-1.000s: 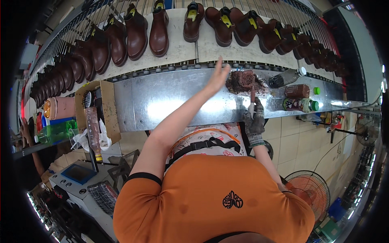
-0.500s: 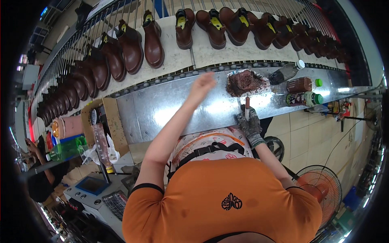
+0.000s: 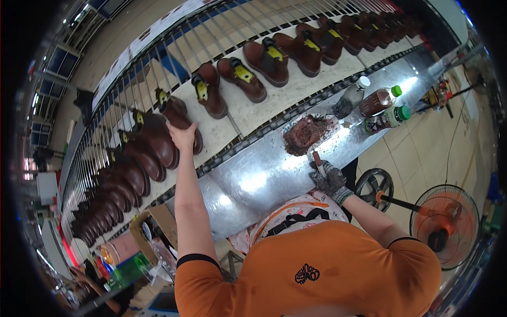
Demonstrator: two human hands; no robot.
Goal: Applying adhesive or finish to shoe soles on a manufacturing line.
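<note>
Hands, two: the bare left hand [image 3: 182,136], left of centre, thumb and fingers apart over a boot [image 3: 182,117], whether gripping cannot be told; the gloved right hand [image 3: 331,179], right of centre, closed around one slim tool [image 3: 317,158], brown at one end, pale at the other. Boot under the left hand: one, dark brown, on the pale conveyor bed [image 3: 274,100], touching that hand and well apart from the right, up and to its left in the frame. Further brown boots [image 3: 240,78]: at least five to the upper right, others crowding toward both ends, too overlapped to count. Metal desk [image 3: 274,171], one, across the centre, bearing one crusted brown mass [image 3: 307,134] just above the tool, and three bottles at upper right: one white-capped bottle [image 3: 350,99], two green-capped bottles [image 3: 377,102]. Lower left: one cardboard box [image 3: 165,224]. Lower right: one orange fan [image 3: 449,227].
</note>
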